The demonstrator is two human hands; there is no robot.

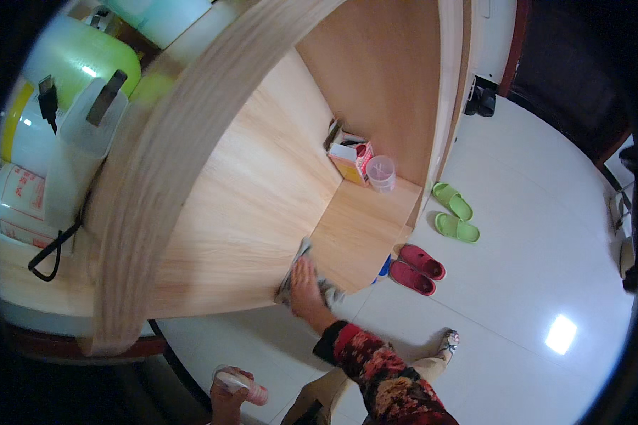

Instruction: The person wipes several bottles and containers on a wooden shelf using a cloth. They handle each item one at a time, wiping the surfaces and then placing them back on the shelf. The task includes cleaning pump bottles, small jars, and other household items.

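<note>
My right hand presses a grey cloth against the near end of a low wood-grain shelf, where it meets the back panel. The cloth is bunched under the palm and fingers. Lower in the picture, my left hand grips a clear plastic container with pink bands, held above the floor. Its exact kind is hard to tell. At the shelf's far end stand a small open carton with items in it and a clear plastic cup.
A curved wood-grain edge crosses the upper left. Behind it are a green bottle, a white container and a black cable. Green slippers and red clogs lie on the tiled floor.
</note>
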